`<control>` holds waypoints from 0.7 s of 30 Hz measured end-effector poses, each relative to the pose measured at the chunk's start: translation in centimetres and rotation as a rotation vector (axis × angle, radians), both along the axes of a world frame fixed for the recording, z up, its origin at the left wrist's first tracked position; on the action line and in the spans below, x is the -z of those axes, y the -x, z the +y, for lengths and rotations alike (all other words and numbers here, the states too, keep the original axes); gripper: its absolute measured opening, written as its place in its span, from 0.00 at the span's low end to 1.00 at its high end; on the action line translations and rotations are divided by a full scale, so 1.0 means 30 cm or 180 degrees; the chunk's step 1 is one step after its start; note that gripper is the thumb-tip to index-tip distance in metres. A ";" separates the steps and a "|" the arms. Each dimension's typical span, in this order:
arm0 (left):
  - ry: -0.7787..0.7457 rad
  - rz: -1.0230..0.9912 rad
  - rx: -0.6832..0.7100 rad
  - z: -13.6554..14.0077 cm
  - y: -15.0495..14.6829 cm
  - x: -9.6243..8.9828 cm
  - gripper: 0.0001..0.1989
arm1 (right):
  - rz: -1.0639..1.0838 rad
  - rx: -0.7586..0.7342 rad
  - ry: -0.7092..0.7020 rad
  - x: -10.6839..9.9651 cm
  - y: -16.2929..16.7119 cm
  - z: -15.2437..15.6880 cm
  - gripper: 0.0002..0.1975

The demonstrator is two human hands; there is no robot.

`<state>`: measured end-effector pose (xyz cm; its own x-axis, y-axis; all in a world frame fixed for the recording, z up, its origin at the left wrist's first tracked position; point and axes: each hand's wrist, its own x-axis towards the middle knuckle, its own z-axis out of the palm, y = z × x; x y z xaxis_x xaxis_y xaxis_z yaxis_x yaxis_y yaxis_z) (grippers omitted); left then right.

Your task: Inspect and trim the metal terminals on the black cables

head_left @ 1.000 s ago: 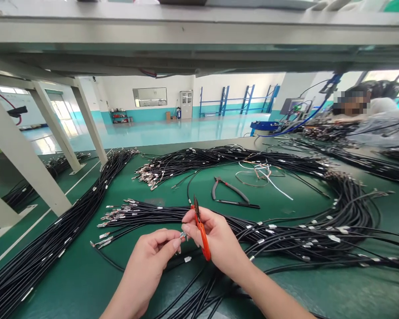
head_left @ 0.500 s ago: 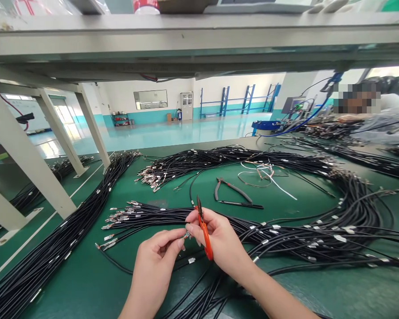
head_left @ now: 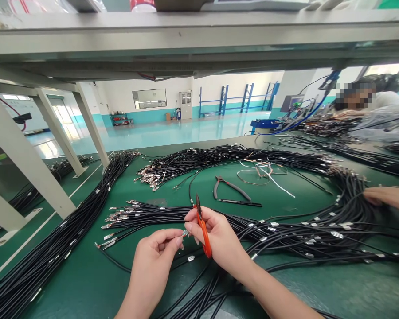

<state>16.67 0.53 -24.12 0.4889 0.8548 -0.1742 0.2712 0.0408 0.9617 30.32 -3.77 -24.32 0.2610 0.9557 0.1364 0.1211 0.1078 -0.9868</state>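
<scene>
My left hand [head_left: 156, 259] is closed in a pinch on a small metal cable terminal [head_left: 185, 233]. My right hand [head_left: 214, 237] has its thumb and fingertips at the terminal's other side. Tucked in that hand are orange-handled snips [head_left: 204, 235], their dark tips pointing up and away. Just beyond both hands lies a bundle of black cables [head_left: 173, 216] with metal terminals at its left end. A single black cable with a white label [head_left: 190, 258] runs beneath my hands.
Grey-handled pliers [head_left: 234, 188] and a thin black tool [head_left: 239, 202] lie on the green table [head_left: 173, 190]. More black cable bundles [head_left: 86, 208] stretch left and behind. Another person's hand [head_left: 385, 197] touches the cables at right. A shelf [head_left: 186, 40] spans overhead on pale legs.
Another person's hand has come in from the right onto the cable bundle. My own hands stay at the terminal with almost no movement; the view has shifted slightly.
</scene>
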 end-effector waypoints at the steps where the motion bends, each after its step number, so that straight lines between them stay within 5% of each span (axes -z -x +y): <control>1: 0.0072 -0.0019 -0.0008 0.000 0.000 -0.002 0.22 | 0.0014 0.0009 0.0016 0.000 0.000 0.000 0.16; 14: 0.0381 -0.0013 0.0335 -0.002 0.003 0.001 0.28 | 0.0203 -0.0005 -0.0063 0.006 -0.001 0.008 0.13; 21: 0.0407 -0.0100 0.0096 -0.010 0.001 0.001 0.31 | 0.0090 -0.0128 -0.0156 0.000 -0.006 0.009 0.09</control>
